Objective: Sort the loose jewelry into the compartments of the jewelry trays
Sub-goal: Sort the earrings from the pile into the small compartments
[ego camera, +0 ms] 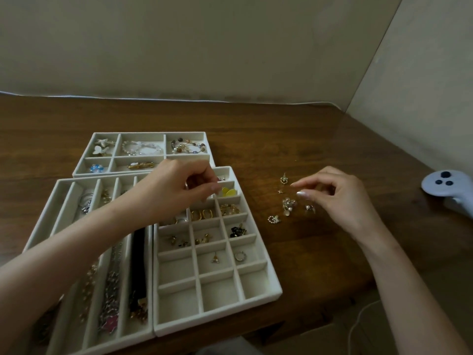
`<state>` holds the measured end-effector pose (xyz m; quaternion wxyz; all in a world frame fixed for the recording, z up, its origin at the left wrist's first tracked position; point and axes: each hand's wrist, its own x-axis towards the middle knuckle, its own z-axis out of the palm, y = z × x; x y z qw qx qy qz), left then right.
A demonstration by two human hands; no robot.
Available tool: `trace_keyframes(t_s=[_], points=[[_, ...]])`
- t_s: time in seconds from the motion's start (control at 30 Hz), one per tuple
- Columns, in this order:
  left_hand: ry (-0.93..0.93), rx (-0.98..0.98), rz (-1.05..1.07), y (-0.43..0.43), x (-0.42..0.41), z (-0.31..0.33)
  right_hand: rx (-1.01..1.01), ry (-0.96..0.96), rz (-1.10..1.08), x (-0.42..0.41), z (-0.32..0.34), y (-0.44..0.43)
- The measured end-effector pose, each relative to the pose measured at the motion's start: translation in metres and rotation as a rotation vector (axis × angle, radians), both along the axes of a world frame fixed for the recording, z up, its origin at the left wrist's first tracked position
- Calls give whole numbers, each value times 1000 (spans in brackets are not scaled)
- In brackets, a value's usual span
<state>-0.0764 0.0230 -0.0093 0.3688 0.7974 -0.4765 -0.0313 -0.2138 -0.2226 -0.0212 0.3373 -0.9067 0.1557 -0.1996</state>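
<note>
The left hand [179, 185] is hovering over the far compartments of the grid tray [256, 254], its fingers [213, 187] pinched together just above the cell holding the yellow piece [228, 192]. Whether they are clamped on a small item is hidden, so I cannot tell. The right hand [340, 198] is hanging over the loose jewelry [289, 203] lying on the bare surface to the right of that tray, toward the surface's right edge. Its thumb and forefinger are slightly apart, closing on nothing yet, with the tips just above the small cluster of gold and silver earrings.

To do this step well, the right fingers should be coming down on one piece only, taking it by its body rather than a thin post, and lifting straight up so neighbours are not dragged along. The matching cell should be picked out before the hand is moving. Several near cells of the grid tray are lying empty, while the middle ones are holding gold hoops [201, 214] and studs. The left hand should be releasing low inside its cell so nothing bounces over the dividers.

The long-slot tray [64, 198] with chains is sitting at the near left, and the bracelet tray [143, 135] behind it. A white controller [446, 185] is resting at the right edge.
</note>
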Motion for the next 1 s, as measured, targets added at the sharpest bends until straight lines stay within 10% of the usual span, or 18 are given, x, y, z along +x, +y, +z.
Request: trace_keyframes(t_s=[1.0], points=[[-125,26,-80,-1,0,-3,-110,51,62,22,-6,-7]])
